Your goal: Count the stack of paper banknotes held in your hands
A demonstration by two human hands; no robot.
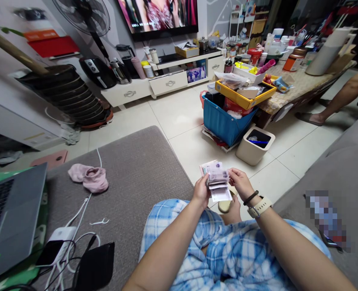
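Left hand (201,190): grip pinching the banknotes (219,175) by their left side.
Right hand (241,182): grip pinching their right end, thumb against fingers.
Money's place: held up before the blue plaid trousers (169,218), just past the grey seat's (142,165) right edge.
Pink cloth (95,180): near the seat's far edge.
Bin (249,152): below the surface's (270,106) near corner.

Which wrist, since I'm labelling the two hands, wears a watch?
That of the right hand: a pale-strapped watch and dark bracelet circle it. The left hand, also holding the banknotes, has a bare wrist.
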